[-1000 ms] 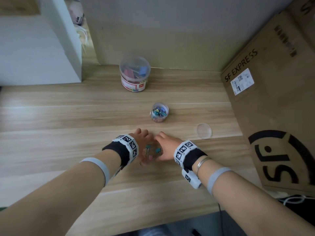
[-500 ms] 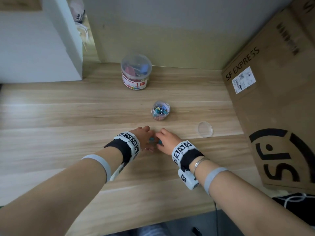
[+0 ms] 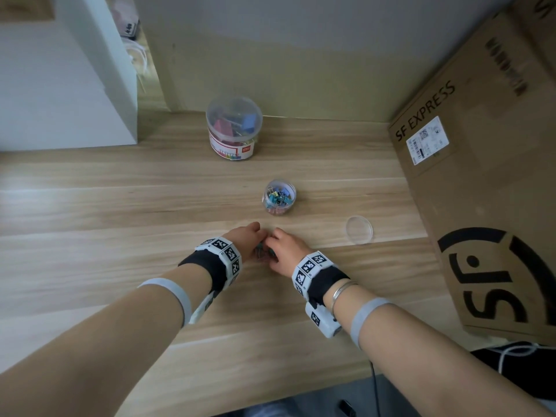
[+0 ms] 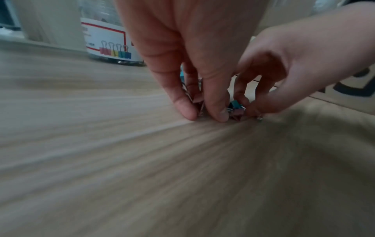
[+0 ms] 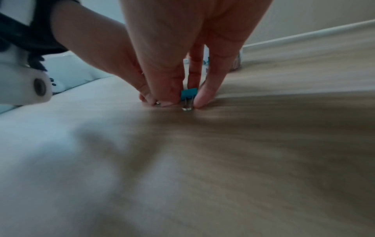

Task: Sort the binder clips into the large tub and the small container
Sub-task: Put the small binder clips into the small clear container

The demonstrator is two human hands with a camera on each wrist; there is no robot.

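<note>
My left hand [image 3: 251,240] and right hand [image 3: 284,248] meet fingertip to fingertip on the wooden table [image 3: 120,236], bunched over a small heap of little binder clips [image 3: 262,247]. In the left wrist view, the left fingers [image 4: 216,102] pinch pinkish clips [image 4: 237,112] against the table. The right wrist view has the right fingers [image 5: 202,96] pinching a teal clip [image 5: 189,93]. The small container [image 3: 279,196] stands open just beyond the hands, with small clips inside. The large tub [image 3: 234,127], lidded and holding big clips, stands at the back.
A clear round lid [image 3: 359,230] lies to the right of the hands. A big cardboard box [image 3: 481,176] fills the table's right side. A white cabinet [image 3: 69,85] stands at the back left, and a wall closes the back.
The hands have drawn closer together and slid slightly away from me. The loose clips that showed between them are now almost hidden under the fingertips.
</note>
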